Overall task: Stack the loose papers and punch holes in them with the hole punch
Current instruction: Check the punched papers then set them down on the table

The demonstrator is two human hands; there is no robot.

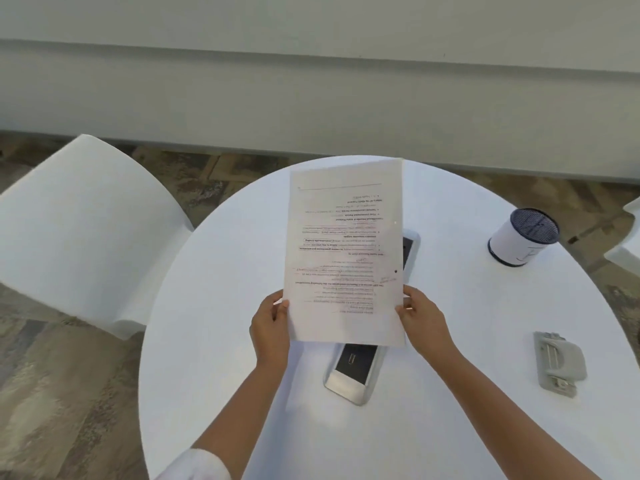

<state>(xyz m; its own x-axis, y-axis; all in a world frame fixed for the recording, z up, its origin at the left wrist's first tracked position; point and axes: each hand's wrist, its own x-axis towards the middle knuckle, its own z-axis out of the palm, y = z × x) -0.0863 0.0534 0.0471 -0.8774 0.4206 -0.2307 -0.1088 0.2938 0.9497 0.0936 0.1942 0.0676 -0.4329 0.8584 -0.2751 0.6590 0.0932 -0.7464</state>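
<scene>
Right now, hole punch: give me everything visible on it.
The hole punch is a grey, metal-looking two-hole desk punch with a domed lever and flat base. It lies flat on the white round table, near its right edge, lever down. Nothing touches it but the table. Both hands are away from it, holding the papers. No paper is in its slot.

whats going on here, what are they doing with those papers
A person holds a stack of printed papers upright over a round white table, the left hand and right hand each gripping a lower side edge. The printed text faces the camera upside down. The grey hole punch lies untouched on the table to the right, so nothing is being punched yet. A tray sits under the papers, and a mesh pen cup stands farther back.
</scene>
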